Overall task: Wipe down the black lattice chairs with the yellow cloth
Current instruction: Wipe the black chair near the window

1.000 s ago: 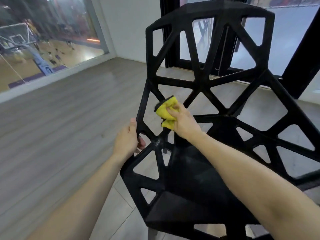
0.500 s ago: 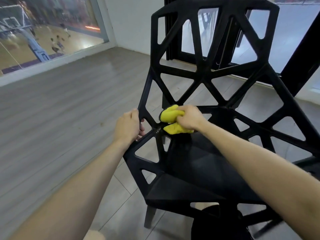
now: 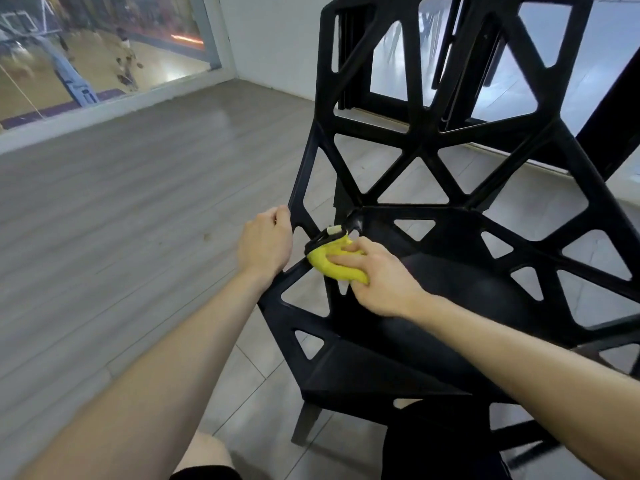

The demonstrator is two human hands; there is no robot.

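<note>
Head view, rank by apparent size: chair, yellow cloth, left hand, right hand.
1. black lattice chair, by far.
2. right hand and left hand, about alike, so unranked.
3. yellow cloth, partly covered by the right hand.

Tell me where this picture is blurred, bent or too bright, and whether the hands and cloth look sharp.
Head view: the wide lens bows the bars of the chair and the seams of the floor; the window at upper left is smeared, with glare; the glass behind the chair is washed out; the left hand, right hand and cloth are fairly sharp.
</note>
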